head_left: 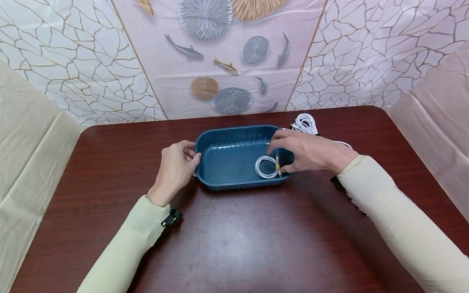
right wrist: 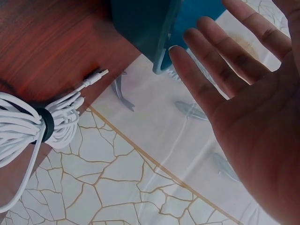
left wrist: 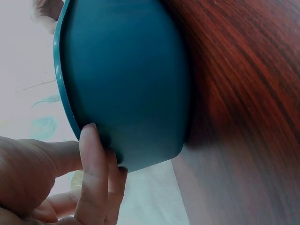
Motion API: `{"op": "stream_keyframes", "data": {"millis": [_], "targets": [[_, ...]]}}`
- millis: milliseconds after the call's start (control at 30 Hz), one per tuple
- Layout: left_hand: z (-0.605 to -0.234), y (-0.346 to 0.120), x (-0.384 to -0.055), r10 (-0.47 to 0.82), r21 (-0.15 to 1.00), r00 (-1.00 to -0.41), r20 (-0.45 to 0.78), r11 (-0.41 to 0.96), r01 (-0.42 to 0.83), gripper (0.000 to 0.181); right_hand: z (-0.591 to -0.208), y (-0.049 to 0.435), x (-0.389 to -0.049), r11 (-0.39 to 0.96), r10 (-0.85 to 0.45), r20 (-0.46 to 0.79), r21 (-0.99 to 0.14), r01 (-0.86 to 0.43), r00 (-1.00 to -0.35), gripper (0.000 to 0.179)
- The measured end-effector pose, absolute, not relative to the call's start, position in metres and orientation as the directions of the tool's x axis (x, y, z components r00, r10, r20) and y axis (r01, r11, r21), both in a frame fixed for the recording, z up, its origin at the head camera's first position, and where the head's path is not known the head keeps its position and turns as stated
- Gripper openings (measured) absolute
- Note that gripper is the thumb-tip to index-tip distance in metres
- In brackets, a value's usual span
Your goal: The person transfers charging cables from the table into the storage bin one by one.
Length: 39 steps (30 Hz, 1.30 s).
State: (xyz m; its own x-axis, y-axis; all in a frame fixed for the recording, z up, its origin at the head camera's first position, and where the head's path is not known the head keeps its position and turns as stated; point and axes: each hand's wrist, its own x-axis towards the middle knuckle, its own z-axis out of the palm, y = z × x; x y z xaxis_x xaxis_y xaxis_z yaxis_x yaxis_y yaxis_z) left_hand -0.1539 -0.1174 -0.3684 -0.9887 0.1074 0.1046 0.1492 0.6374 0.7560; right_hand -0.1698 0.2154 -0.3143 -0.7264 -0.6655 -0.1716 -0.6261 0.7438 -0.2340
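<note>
Head view: blue tray set on dark red-brown surface, left end pinched between thumb and fingers of left hand. Coiled white cable laid inside tray near right end. Right hand held over that end, fingers spread; contact with coil cannot be told. White cable bundle, bound by black strap, seen beyond right hand.

Surface: 1 bin on it, mid-width, toward back edge | In bin: 1 cable coil, right end, near front wall | Behind-right of bin, on surface: cable bundle | Left hand: at bin's left end | Right hand: over right end, beside coil | Behind surface: backdrop
</note>
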Motion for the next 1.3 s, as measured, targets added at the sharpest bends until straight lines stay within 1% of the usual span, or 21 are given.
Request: {"op": "stream_keyframes", "data": {"millis": [400, 600, 767, 1033, 1300], "targets": [[-0.368, -0.116, -0.154, 0.103, 0.757, -0.988, 0.112, 0.635, 0.152, 0.032, -0.309, 0.226, -0.164, 0.727, -0.682, -0.13, -0.229, -0.648, -0.719, 0.045], [-0.367, -0.117, -0.154, 0.103, 0.751, -0.989, 0.108, 0.643, 0.148, 0.032, -0.308, 0.232, -0.16, 0.736, -0.672, -0.116, -0.214, -0.642, -0.732, 0.043], [-0.367, -0.117, -0.154, 0.102, 0.752, -0.989, 0.104, 0.643, 0.145, 0.032, -0.306, 0.236, -0.159, 0.734, -0.672, -0.105, -0.226, -0.64, -0.733, 0.045], [-0.367, -0.118, -0.154, 0.101, 0.754, -0.989, 0.108, 0.64, 0.147, 0.032, -0.304, 0.241, -0.155, 0.77, -0.63, -0.113, -0.223, -0.598, -0.769, 0.05], [-0.369, -0.117, -0.154, 0.103, 0.753, -0.988, 0.119, 0.639, 0.157, 0.031, -0.304, 0.249, -0.152, 0.756, -0.643, -0.082, -0.229, -0.613, -0.762, 0.048]]}}
